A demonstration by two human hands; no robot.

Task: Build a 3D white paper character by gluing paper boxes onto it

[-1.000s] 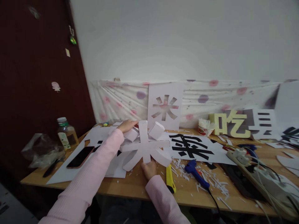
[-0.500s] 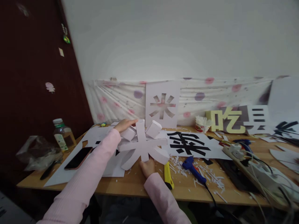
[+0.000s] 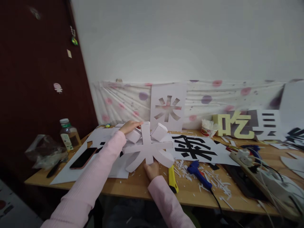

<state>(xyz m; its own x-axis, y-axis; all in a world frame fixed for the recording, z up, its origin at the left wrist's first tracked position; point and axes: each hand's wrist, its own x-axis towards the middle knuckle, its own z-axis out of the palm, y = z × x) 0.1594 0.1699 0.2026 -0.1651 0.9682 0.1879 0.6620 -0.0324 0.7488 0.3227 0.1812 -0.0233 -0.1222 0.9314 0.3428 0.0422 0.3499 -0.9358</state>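
Note:
A white three-dimensional 米 character (image 3: 148, 147), built from thick board, stands tilted between my hands above the table. At its top left, my left hand (image 3: 130, 127) reaches over with straight fingers on the tip of the upright stroke; the thumb is hidden. Below, my right hand (image 3: 152, 170) is closed around the foot of that stroke. Just right of my right hand lies a yellow utility knife (image 3: 173, 180). A blue glue gun (image 3: 199, 175) rests farther right among white scraps (image 3: 219, 185).
Behind, a white board (image 3: 155, 95) with a 米 cutout leans on the wall. A sheet (image 3: 225, 155) with black characters lies on the table. Left are a phone (image 3: 83, 158), a bottle (image 3: 70, 134) and a plastic bag (image 3: 44, 153); right, a power strip (image 3: 251, 179) with cables and yellow 吃 letters (image 3: 242, 126).
The view has shifted slightly, so everything sits a little farther right. My hands keep nearly the same hold on the white character.

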